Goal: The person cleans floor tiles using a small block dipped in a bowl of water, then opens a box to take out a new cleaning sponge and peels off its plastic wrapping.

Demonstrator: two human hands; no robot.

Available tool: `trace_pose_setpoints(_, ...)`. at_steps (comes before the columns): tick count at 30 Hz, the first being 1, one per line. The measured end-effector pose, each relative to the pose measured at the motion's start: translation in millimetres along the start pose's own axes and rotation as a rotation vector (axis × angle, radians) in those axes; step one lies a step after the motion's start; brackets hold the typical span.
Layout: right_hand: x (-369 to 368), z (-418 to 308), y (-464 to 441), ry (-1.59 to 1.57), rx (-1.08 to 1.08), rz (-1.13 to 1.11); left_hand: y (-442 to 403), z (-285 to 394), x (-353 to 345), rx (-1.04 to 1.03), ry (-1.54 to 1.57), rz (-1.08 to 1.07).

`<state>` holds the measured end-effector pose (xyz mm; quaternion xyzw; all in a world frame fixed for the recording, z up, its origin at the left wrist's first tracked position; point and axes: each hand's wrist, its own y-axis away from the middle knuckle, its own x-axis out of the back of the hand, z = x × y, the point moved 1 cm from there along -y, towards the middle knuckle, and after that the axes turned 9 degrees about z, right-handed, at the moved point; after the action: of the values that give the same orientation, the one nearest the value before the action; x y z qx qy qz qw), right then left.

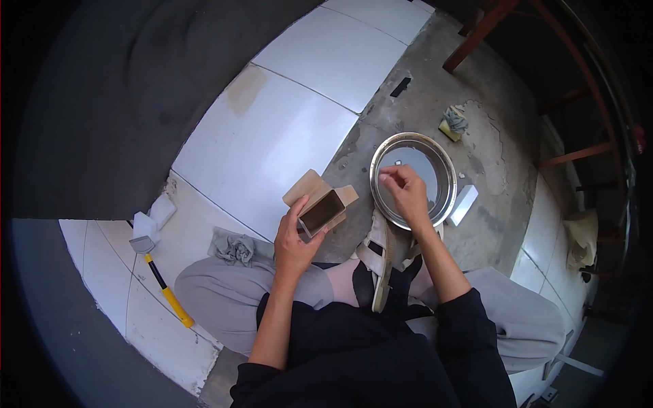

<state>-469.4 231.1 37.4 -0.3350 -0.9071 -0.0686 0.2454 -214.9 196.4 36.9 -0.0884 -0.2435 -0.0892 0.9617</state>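
My left hand (pixel 294 245) is wrapped around a small cardboard box (pixel 324 211). The box's flaps stand open and its dark inside faces up. Over a round metal basin (pixel 446 197), my right hand (pixel 409 194) is closed, thumb and fingertips brought together. Whether anything is between those fingertips cannot be made out. A small pale object (pixel 398 162) shows in the basin just above the fingers. Below the basin, near my crossed legs, is a white sandal (pixel 378 253).
A yellow sponge with grey cloth (pixel 454 122) and a white block (pixel 462 205) lie near the basin. At left are a yellow-handled tool (pixel 165 292), white pieces (pixel 162 209) and a crumpled grey cloth (pixel 234 246). A wooden frame (pixel 480 34) stands at upper right.
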Motion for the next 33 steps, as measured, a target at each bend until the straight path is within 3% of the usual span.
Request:
trace_pose_setpoints(2, 18.9, 28.4, -29.4, 0.255, 0.117, 0.101, -1.2, 3.4, 0.7, 0.013, 0.008, 0.002)
trace_pose_setpoints(6, 27.4, 46.5, -47.8, 0.405, 0.193, -0.038, -2.2, 5.1, 0.5, -0.009, 0.000, 0.017)
trace_pose_setpoints(9, 16.7, 43.2, -47.5, 0.448, 0.424, -0.081, -2.1, 4.1, -0.8, -0.043, -0.005, 0.035)
trace_pose_setpoints(15, -2.4, 70.3, -57.0, 0.647, 0.373, -0.159, -2.2, 3.7, 0.4, -0.030, -0.009, 0.028)
trace_pose_setpoints(18, 8.1, 66.3, -61.0, 0.507, 0.362, -0.153, -2.0, 2.0, 0.3, -0.029, -0.011, 0.024)
trace_pose_setpoints(21, 26.3, 31.2, -60.5, 0.231, -0.003, -0.168, -1.8, 1.4, 0.8, -0.023, -0.002, 0.024)
trace_pose_setpoints(28, 38.8, -2.3, -56.4, 0.340, -0.013, -0.214, -2.0, 3.5, 2.2, -0.023, -0.020, 0.023)
trace_pose_setpoints(33, 20.5, -86.7, -24.4, 0.005, 0.060, -0.434, -2.1, 4.1, 1.2, -0.019, -0.008, 0.026)
